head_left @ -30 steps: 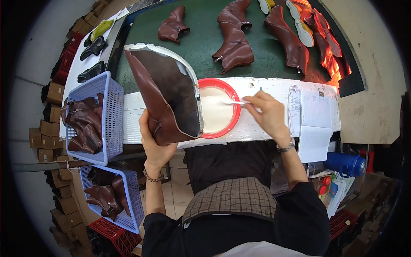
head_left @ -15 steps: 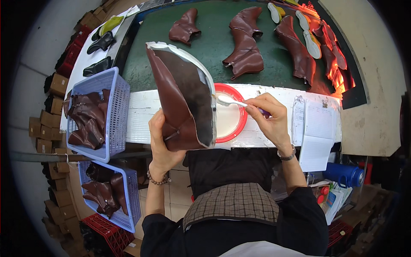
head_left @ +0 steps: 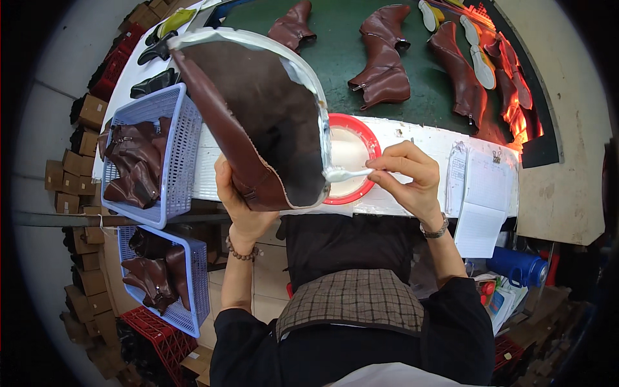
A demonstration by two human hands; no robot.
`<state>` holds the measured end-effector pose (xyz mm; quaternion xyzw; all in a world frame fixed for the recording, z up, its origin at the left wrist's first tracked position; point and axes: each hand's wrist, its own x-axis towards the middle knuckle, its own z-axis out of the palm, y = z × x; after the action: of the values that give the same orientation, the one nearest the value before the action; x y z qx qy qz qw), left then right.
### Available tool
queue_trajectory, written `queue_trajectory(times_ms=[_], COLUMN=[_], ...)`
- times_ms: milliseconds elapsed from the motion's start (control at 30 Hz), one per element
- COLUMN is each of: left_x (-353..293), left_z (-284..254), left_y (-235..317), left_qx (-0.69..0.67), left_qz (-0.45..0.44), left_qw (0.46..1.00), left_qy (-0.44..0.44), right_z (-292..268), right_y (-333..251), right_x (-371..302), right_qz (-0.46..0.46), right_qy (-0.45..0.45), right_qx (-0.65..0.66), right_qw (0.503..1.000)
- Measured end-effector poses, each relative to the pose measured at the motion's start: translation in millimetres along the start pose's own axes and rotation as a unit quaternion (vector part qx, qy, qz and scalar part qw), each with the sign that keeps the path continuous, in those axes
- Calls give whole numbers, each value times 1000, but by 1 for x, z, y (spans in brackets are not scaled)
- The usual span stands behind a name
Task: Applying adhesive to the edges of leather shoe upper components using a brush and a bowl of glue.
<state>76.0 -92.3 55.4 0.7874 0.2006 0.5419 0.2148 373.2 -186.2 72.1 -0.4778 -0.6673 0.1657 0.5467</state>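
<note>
A brown leather boot upper (head_left: 222, 113) is raised in front of me, its dark inside facing up and a white coating along its curved edge. My left hand (head_left: 244, 209) grips it from below, the thumb on the outer leather and the other fingers mostly hidden behind. Between the fingertips of my right hand (head_left: 411, 177) is a toothbrush (head_left: 351, 173), its white head against the coated edge at the lower right. Partly behind the boot upper stands a red bowl (head_left: 373, 147) of white, creamy liquid (head_left: 349, 151).
Several brown boot uppers (head_left: 382, 71) lie on the green work surface (head_left: 322, 71), some at right under an orange-red glow. Pale soles (head_left: 483, 67) lie among them. Two blue baskets (head_left: 182, 145) of brown uppers stand at left. Papers (head_left: 480, 203) and a blue flask (head_left: 521, 266) are at right.
The boot upper has come nearer and tilted leftward, so it looks larger. My right hand has brought the toothbrush lower along the coated edge.
</note>
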Motion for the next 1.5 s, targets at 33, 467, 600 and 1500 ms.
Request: queue_trajectory(times_ms=[33,467,600,1500], left_x=[1,-12,-76,-108], left_z=[0,-43,-108,-91], left_y=[-4,11,-4,-24], left_qx=[38,-32,-320,-535], left_qz=[29,-165,-384,-474], left_qw=[999,985,866,697], left_qy=[17,-42,-24,-54], right_z=[-1,1,27,10], right_y=[-5,17,62,19], right_x=[0,10,2,63], right_qz=[-1,152,-12,-76], right_qy=[-10,-66,-167,-83], right_qx=[-14,-182,-447,-45], right_qw=[1000,969,879,993])
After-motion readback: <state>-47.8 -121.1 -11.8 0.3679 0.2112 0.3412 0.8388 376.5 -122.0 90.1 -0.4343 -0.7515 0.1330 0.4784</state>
